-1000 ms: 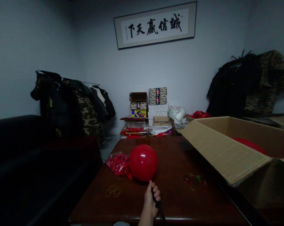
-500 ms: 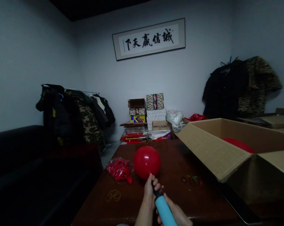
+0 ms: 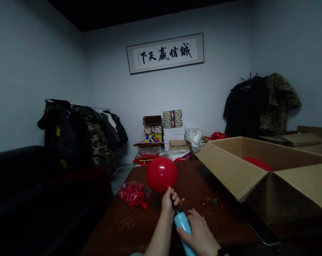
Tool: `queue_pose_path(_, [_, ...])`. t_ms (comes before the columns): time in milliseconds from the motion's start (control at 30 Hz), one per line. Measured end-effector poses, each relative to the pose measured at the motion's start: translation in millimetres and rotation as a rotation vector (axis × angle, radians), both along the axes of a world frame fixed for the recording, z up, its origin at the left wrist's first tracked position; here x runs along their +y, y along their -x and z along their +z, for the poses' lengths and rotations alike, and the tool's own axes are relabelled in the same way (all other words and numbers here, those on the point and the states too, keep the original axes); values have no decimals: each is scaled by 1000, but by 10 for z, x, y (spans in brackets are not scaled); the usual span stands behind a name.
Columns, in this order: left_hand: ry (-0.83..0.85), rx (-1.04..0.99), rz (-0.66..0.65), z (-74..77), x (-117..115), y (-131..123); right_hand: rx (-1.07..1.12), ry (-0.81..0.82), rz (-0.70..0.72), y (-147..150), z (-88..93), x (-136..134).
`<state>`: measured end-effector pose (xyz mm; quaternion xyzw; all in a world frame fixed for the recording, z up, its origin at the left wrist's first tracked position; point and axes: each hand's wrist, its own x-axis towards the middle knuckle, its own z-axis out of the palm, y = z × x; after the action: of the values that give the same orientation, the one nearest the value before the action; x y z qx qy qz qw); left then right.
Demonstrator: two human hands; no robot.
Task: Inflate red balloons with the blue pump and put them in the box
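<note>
A round, inflated red balloon [image 3: 162, 174] stands above the table, its neck pinched in my left hand [image 3: 168, 202]. Those same fingers wrap the black nozzle end of a light-blue balloon pump [image 3: 182, 224], which slants down toward me. My right hand [image 3: 200, 233] is at the pump's right side, fingers stretched out and the thumb lying across the blue barrel. To the left lies a clear plastic bag of uninflated red balloons [image 3: 133, 195]. Several thin yellowish rubber bands [image 3: 126, 223] rest in front of the bag.
A large open cardboard box [image 3: 232, 170] with a red balloon [image 3: 257, 163] inside stands at right. Dark and coloured bands [image 3: 211, 203] lie on the brown table [image 3: 139, 238]. A dark flat device [image 3: 257, 225] lies by the box. Stacked boxes [image 3: 174, 133] stand behind.
My right hand has loosened from around the pump barrel, its fingers now extended. The view has tilted up slightly, and the balloon, pump and left hand sit a little farther left.
</note>
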<state>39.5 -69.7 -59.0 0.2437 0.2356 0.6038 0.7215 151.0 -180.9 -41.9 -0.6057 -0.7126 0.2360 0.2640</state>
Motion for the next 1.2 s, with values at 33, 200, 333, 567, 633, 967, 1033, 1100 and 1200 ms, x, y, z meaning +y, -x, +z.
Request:
queue_pose_path(33, [-7,5,7,15,-11,-4,-100,-15,-38,32,56,-60])
queue_pose_path(200, [-27,-16,73,129,-42,75,-371,-34,-36,100,238,-342])
queue_pose_path(333, [-5,-46,145,239,-5,263,-421,4,28,-20,157,-486])
queue_pose_path(567, [-33,-131,196,395,32,541,-350,-103,-6,-175,34,-597])
queue_pose_path(633, [-44,-159,196,446,32,536,-418,-32,-7,-146,159,-624])
queue_pose_path(967, [-53,-146,129,514,-56,222,-444,-220,-114,55,478,-414])
queue_pose_path(1033, [-31,-151,111,447,-104,158,-436,-239,-124,94,464,-316])
queue_pose_path(1100, [-5,-155,97,365,-151,101,-416,-259,-132,137,432,-230])
queue_pose_path(1200, [60,-152,94,240,-211,48,-384,-243,-153,202,347,-149])
